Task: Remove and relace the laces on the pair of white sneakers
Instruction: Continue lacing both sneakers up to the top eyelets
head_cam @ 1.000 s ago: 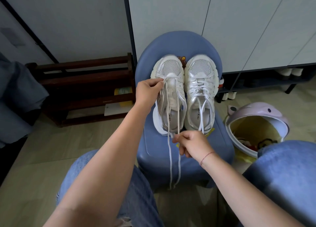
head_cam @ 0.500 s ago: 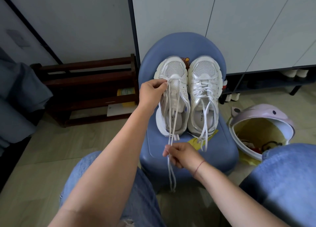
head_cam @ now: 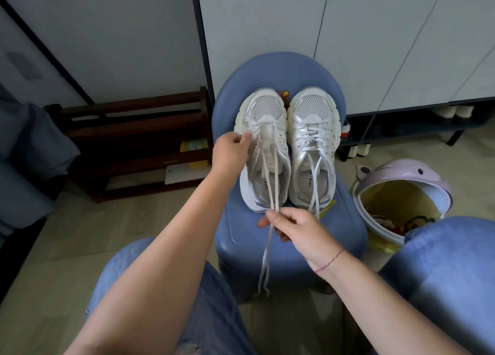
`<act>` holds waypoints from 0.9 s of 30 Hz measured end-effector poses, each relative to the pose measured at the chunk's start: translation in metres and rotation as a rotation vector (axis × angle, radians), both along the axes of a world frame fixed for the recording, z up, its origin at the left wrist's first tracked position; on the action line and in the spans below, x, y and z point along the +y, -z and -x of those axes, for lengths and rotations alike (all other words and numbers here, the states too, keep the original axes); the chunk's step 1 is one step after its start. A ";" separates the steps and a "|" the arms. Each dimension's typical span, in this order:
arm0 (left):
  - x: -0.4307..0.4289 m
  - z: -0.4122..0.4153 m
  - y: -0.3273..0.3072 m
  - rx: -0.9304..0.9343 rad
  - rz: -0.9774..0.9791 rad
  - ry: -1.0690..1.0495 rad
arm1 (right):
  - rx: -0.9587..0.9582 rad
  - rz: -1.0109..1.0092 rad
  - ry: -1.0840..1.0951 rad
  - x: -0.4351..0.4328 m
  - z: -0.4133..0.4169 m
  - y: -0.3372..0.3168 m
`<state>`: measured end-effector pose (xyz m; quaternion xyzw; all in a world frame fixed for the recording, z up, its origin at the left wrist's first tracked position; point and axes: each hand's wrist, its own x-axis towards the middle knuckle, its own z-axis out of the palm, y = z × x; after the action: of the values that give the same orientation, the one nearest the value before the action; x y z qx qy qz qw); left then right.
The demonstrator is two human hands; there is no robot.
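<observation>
Judging it early: on the stool, my left hand pinches the left sneaker by its eyelet edge, my right hand grips its lace, undone except near the toe, and the right sneaker is fully laced.

The fingers of the left hand are covering the spot where they are pinching the lace at the outer eyelets of the left sneaker. The right hand is hiding the lace strands passing through its grip. A small brown thing is peeking out between the two toes, mostly hidden. The contents of the bin are showing too small to tell. Both forearms are running off the bottom edge.
</observation>
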<state>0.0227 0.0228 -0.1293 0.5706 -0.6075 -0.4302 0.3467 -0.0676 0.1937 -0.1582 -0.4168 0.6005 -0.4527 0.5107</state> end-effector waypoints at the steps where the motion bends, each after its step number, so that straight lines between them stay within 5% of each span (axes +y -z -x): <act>1: 0.004 -0.002 0.000 -0.008 -0.066 0.021 | -0.018 0.006 0.015 0.002 -0.001 -0.001; 5: 0.028 -0.012 -0.013 0.105 -0.417 0.194 | -0.354 0.020 0.082 0.007 -0.007 -0.006; 10: 0.045 -0.019 -0.015 0.111 -0.544 0.461 | -0.675 0.020 0.037 0.015 -0.012 -0.017; 18: 0.055 -0.002 -0.010 0.628 -0.789 0.510 | -0.739 -0.021 0.058 0.018 -0.010 -0.022; 27: 0.057 -0.001 -0.010 0.812 -0.822 0.458 | -0.771 -0.016 0.074 0.017 -0.007 -0.023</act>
<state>0.0233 0.0793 -0.1197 0.3037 -0.3187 -0.8752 0.2008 -0.0610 0.2104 -0.1347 -0.1901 0.3823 -0.5896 0.6856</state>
